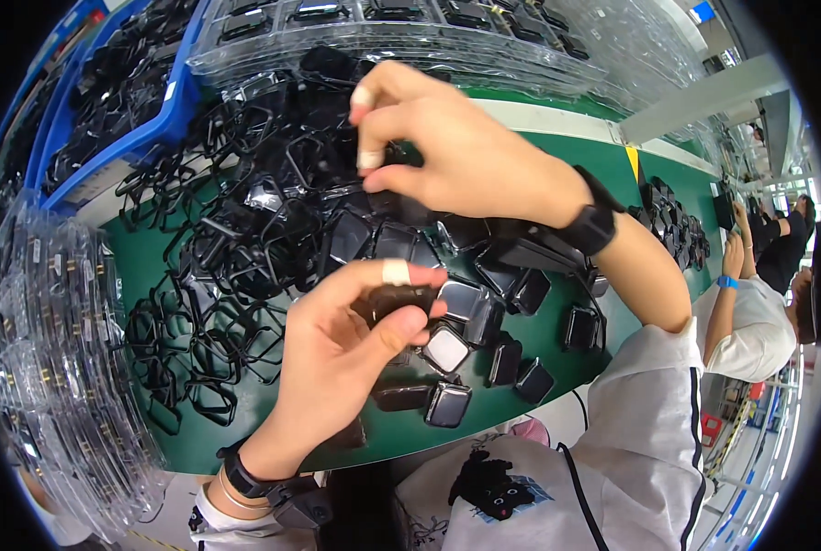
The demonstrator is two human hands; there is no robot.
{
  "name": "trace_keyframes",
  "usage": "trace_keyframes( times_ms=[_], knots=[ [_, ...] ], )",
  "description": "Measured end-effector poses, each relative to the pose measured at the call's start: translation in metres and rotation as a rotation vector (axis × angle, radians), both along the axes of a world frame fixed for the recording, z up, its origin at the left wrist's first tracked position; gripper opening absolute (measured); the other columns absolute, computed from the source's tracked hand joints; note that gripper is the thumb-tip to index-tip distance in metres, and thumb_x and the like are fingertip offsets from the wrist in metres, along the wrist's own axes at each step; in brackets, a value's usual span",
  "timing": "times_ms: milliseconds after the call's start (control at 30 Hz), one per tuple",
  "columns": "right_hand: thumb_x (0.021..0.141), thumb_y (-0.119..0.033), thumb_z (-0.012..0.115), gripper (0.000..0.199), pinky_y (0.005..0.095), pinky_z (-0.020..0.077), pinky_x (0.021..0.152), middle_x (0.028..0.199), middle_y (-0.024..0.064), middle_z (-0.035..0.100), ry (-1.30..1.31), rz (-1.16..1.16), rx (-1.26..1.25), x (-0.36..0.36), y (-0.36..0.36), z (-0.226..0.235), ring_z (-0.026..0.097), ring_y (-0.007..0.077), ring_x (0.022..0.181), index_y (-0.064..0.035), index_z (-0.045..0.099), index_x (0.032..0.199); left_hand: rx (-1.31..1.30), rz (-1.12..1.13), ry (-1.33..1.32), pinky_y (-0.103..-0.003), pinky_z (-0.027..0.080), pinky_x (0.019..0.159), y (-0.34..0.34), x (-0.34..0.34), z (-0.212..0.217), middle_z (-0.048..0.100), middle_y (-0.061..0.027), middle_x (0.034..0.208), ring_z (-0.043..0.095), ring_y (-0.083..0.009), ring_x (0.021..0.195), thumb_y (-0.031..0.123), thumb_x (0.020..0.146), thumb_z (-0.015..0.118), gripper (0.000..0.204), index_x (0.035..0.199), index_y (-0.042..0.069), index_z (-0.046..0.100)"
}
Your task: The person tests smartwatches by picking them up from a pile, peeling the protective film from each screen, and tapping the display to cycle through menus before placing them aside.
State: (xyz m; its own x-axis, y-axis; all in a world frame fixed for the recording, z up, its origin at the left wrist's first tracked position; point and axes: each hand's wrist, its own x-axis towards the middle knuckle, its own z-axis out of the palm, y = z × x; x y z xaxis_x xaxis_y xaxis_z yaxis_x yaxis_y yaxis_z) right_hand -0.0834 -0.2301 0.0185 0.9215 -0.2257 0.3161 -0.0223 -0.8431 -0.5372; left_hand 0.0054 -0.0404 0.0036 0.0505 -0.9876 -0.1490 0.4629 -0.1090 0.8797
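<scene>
My left hand [332, 335] is closed around a dark, rounded square watch case [401, 300], with the thumb in front and fingertips along its far edge. Beyond it, my right hand [438, 151] hangs over a heap of black square frames [286, 165], its thumb and fingers curled toward each other. What sits between those fingertips, if anything, blends with the dark heap. White tape wraps fingertips on both hands. Just right of my left hand lie a watch case with a pale face [446, 349] and several black watch cases [449, 404].
A blue bin [158, 129] full of black parts stands at the far left. Clear plastic trays are stacked along the left [66, 367] and the back [392, 46]. More black pieces [672, 225] lie farther right on the green table [291, 432], near another person [750, 331].
</scene>
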Motion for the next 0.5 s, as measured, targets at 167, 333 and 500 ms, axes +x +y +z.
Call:
trace_keyframes(
  times_ms=[167, 333, 500],
  knots=[
    [0.069, 0.004, 0.066, 0.013, 0.0294, 0.0482, 0.071, 0.091, 0.0088, 0.056, 0.127, -0.019, 0.124, -0.016, 0.007, 0.017, 0.060, 0.0203, 0.081, 0.0004, 0.055, 0.074, -0.060, 0.072, 0.114, -0.037, 0.046, 0.096, -0.003, 0.005, -0.007, 0.047, -0.0177, 0.125, 0.052, -0.0255, 0.113, -0.005, 0.090, 0.045, 0.039, 0.128, -0.005, 0.038],
    [0.074, 0.003, 0.064, 0.012, 0.0273, 0.0489, 0.063, 0.081, 0.0079, 0.060, 0.123, -0.087, 0.260, -0.022, 0.006, 0.004, 0.061, 0.0158, 0.071, 0.0019, 0.055, 0.081, -0.028, 0.055, 0.074, -0.040, 0.046, 0.096, -0.004, 0.002, -0.004, 0.047, -0.0184, 0.124, 0.052, -0.0260, 0.113, -0.006, 0.090, 0.044, 0.038, 0.127, -0.006, 0.039],
    [0.073, 0.003, 0.065, 0.017, 0.0269, 0.0483, 0.063, 0.084, 0.0058, 0.062, 0.141, -0.049, 0.363, -0.019, 0.015, 0.002, 0.060, 0.0164, 0.071, -0.0007, 0.057, 0.088, 0.019, 0.068, 0.093, -0.039, 0.047, 0.095, -0.005, -0.001, -0.005, 0.048, -0.0185, 0.122, 0.053, -0.0251, 0.111, -0.005, 0.090, 0.045, 0.037, 0.126, -0.008, 0.039]
  ],
)
